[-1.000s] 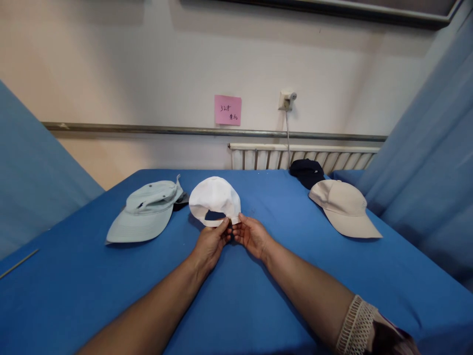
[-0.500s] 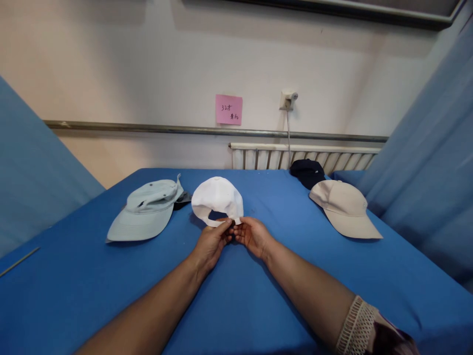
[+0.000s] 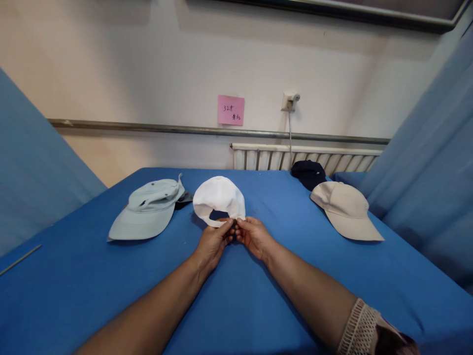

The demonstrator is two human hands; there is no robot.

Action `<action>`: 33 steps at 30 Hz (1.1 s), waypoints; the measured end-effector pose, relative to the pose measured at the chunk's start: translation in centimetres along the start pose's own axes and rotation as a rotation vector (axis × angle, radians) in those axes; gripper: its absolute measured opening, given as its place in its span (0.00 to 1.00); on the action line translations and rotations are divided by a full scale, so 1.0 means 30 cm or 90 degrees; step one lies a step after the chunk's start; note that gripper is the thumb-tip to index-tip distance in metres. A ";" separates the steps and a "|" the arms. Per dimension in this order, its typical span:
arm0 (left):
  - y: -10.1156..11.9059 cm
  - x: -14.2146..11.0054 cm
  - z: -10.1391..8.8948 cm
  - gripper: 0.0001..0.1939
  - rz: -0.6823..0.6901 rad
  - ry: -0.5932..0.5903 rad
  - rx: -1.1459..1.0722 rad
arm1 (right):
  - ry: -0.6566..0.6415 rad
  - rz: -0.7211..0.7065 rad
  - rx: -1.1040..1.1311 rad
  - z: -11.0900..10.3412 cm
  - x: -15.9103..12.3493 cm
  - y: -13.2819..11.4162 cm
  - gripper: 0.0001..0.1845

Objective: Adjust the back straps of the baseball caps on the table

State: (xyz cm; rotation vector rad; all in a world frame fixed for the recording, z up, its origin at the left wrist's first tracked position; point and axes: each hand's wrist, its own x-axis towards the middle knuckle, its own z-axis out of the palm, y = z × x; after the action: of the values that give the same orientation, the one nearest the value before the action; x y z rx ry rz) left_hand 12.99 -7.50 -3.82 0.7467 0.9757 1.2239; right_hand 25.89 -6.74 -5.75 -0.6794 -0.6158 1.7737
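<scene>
A white baseball cap (image 3: 218, 191) sits in the middle of the blue-covered table (image 3: 236, 296), its back opening and strap facing me. My left hand (image 3: 214, 241) is closed, pinching the strap just below the opening. Close beside it, my right hand (image 3: 254, 236) is closed on the strap's right end, thumb on top. A small dark piece, perhaps the buckle, shows between my two thumbs; the fingertips beneath are partly hidden. The cap's brim is out of sight behind the crown.
Left of the white cap lies a pale blue cap (image 3: 148, 207), with something dark grey behind it. On the right are a beige cap (image 3: 345, 207) and a navy cap (image 3: 308, 172). A thin stick (image 3: 20, 260) lies at the far left. A radiator (image 3: 266, 159) stands behind the table.
My right thumb has shifted slightly left, closer to the left thumb, along the strap. The whole view has moved a little; the caps on the table stay in place.
</scene>
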 end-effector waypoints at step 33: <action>0.091 0.016 -0.029 0.08 -0.185 -0.038 -0.235 | 0.271 -0.161 -0.111 -0.223 0.098 -0.189 0.07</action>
State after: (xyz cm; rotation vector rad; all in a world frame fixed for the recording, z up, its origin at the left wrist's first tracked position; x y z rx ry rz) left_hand 11.09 -6.52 -1.87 0.3348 0.7489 1.0773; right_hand 33.64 -1.82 -6.91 -1.0186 -0.5380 1.2990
